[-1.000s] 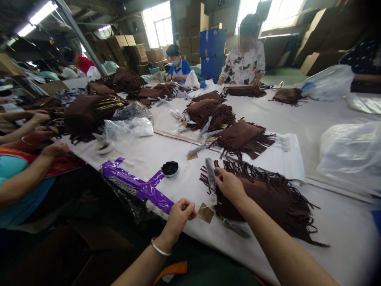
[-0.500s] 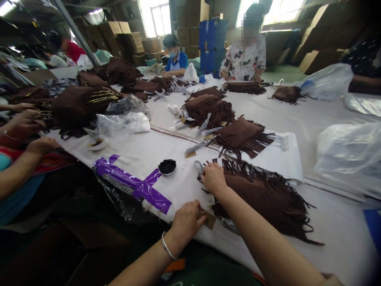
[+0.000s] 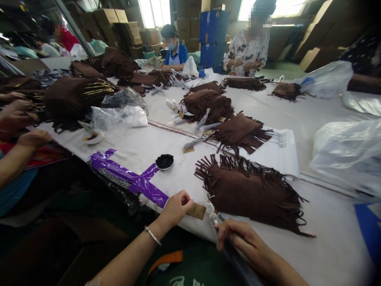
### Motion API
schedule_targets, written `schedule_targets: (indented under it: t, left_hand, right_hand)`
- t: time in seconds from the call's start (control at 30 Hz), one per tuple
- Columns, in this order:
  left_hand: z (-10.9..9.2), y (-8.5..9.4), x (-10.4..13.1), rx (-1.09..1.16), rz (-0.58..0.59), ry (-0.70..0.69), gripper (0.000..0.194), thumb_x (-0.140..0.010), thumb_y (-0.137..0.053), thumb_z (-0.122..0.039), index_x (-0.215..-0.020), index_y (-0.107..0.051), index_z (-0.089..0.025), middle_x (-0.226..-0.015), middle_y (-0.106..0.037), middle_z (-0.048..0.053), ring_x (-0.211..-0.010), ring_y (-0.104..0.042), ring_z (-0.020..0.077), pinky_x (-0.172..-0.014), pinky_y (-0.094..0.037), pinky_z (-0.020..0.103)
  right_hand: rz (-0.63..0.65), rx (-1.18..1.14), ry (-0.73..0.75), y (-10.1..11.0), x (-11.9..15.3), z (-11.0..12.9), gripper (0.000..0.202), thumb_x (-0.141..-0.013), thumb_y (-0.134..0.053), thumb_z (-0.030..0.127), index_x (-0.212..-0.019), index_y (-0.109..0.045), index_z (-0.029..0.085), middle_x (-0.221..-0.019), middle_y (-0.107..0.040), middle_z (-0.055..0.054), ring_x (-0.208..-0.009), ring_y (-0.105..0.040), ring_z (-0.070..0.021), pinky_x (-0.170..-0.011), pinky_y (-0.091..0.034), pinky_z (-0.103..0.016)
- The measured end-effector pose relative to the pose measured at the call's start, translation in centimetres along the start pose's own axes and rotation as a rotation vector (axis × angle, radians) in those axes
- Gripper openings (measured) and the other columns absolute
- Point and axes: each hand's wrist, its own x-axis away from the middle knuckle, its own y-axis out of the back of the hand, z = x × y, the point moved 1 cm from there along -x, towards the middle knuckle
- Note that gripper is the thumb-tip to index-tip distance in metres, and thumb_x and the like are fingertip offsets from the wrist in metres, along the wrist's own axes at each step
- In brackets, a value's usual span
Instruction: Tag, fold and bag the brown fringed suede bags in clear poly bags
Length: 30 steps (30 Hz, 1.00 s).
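Observation:
My left hand (image 3: 176, 208), with a bracelet at the wrist, pinches a small brown card tag (image 3: 197, 211) near the table's front edge. To its right my right hand (image 3: 238, 236) is closed round a grey, plastic-wrapped strap (image 3: 238, 258) that hangs down towards my lap. Just beyond my right hand a dark brown fringed piece (image 3: 256, 194) lies flat on the white table, its fringes spread out. Behind it rests another fringed piece (image 3: 238, 129) with a wrapped strap (image 3: 198, 141) at its left.
A small dish of black bits (image 3: 164, 161) stands left of centre, near purple tape (image 3: 131, 176) on the table edge. Clear plastic bags (image 3: 348, 151) lie at the right. Brown bundles (image 3: 71, 97) and a co-worker's hands (image 3: 34, 138) are at the left. Other people sit or stand across the table.
My right hand has left the fringe's left end and come down towards me, now round the wrapped strap. My left hand has shifted slightly left with the tag. The view has tilted a little.

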Motion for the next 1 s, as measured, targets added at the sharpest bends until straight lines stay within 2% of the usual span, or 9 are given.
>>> schedule_targets:
  t: [0.13, 0.2, 0.33, 0.47, 0.57, 0.67, 0.77, 0.83, 1.0]
  left_hand:
    - [-0.4, -0.4, -0.4, -0.085, -0.024, -0.047, 0.009, -0.083, -0.051, -0.024, -0.088, -0.055, -0.018, -0.073, -0.059, -0.001, -0.067, -0.056, 0.0142, -0.063, -0.043, 0.024]
    - [-0.9, -0.4, -0.4, -0.23, -0.091, -0.136, 0.022, -0.083, -0.048, -0.017, -0.104, -0.054, -0.018, -0.081, -0.06, 0.001, -0.077, -0.057, 0.0165, -0.073, -0.044, 0.028]
    - [-2.9, -0.8, -0.5, -0.568, -0.181, -0.398, 0.042, -0.082, -0.048, -0.009, -0.122, -0.05, -0.022, -0.104, -0.056, 0.007, -0.102, -0.048, 0.0225, -0.093, -0.037, 0.039]
    - [-4.7, -2.4, -1.7, -0.597, -0.006, -0.556, 0.029, -0.082, -0.055, -0.012, -0.108, -0.06, -0.024, -0.103, -0.056, 0.005, -0.103, -0.047, 0.0223, -0.091, -0.038, 0.037]
    - [-5.0, -3.1, -3.1, -0.524, 0.065, -0.584, 0.01, -0.079, -0.061, -0.016, -0.086, -0.065, -0.021, -0.094, -0.058, 0.004, -0.099, -0.049, 0.0216, -0.088, -0.039, 0.035]
    - [-4.5, -3.2, -4.1, -0.394, 0.032, -0.516, 0.004, -0.075, -0.063, -0.015, -0.076, -0.063, -0.019, -0.084, -0.06, 0.003, -0.091, -0.053, 0.0188, -0.085, -0.04, 0.031]
    - [-3.7, -3.1, -4.6, -0.333, -0.073, -0.392, 0.004, -0.074, -0.059, -0.013, -0.073, -0.061, -0.016, -0.076, -0.061, 0.002, -0.077, -0.055, 0.0162, -0.074, -0.043, 0.028]
    - [-3.1, -2.6, -4.9, -0.338, -0.121, -0.343, 0.008, -0.078, -0.054, -0.015, -0.072, -0.06, -0.016, -0.071, -0.06, 0.001, -0.068, -0.055, 0.0149, -0.068, -0.044, 0.026]
    - [-1.9, 0.6, -5.0, -0.383, -0.265, -0.289, 0.014, -0.081, -0.057, -0.019, -0.093, -0.061, -0.014, -0.087, -0.061, 0.006, -0.087, -0.054, 0.0203, -0.085, -0.041, 0.034]
  right_hand:
    - [-0.334, 0.115, -0.032, 0.6, -0.3, -1.6, 0.022, -0.09, -0.04, 0.026, -0.085, -0.061, 0.021, -0.088, -0.064, -0.004, -0.087, -0.058, -0.0186, -0.082, -0.044, -0.031]
    - [-0.488, 0.276, -0.05, 0.8, -1.2, -2.2, 0.016, -0.088, -0.045, 0.027, -0.09, -0.06, 0.021, -0.093, -0.062, -0.004, -0.091, -0.057, -0.0194, -0.085, -0.043, -0.033]
    - [-0.512, 0.604, -0.036, 0.5, -3.1, -3.1, 0.018, -0.081, -0.057, 0.027, -0.097, -0.061, 0.022, -0.1, -0.059, -0.006, -0.097, -0.052, -0.0228, -0.09, -0.04, -0.038]
    - [-0.509, 0.628, -0.043, 0.1, -4.4, -3.5, 0.005, -0.077, -0.061, 0.026, -0.077, -0.063, 0.021, -0.091, -0.06, -0.005, -0.092, -0.052, -0.0233, -0.085, -0.041, -0.038]
    - [-0.532, 0.454, -0.09, 1.3, -4.9, -4.0, 0.015, -0.076, -0.061, 0.028, -0.063, -0.059, 0.02, -0.079, -0.061, -0.003, -0.082, -0.056, -0.0205, -0.08, -0.043, -0.034]
    - [-0.577, 0.371, -0.138, 3.3, -4.8, -4.6, 0.022, -0.081, -0.055, 0.037, -0.069, -0.06, 0.019, -0.074, -0.062, -0.002, -0.073, -0.059, -0.0184, -0.071, -0.046, -0.031]
    - [-0.671, 0.321, -0.171, 3.9, -4.0, -4.1, 0.029, -0.087, -0.044, 0.041, -0.089, -0.061, 0.018, -0.086, -0.064, -0.005, -0.079, -0.061, -0.0191, -0.073, -0.048, -0.032]
    - [-0.652, 0.329, -0.135, 3.0, -3.1, -3.3, 0.029, -0.087, -0.046, 0.04, -0.1, -0.059, 0.018, -0.098, -0.063, -0.006, -0.089, -0.06, -0.0197, -0.079, -0.048, -0.033]
    - [-0.275, 0.741, 0.062, -0.9, -0.5, -2.9, 0.045, -0.078, -0.057, 0.016, -0.122, -0.053, 0.026, -0.124, -0.056, -0.006, -0.115, -0.049, -0.0227, -0.096, -0.041, -0.037]
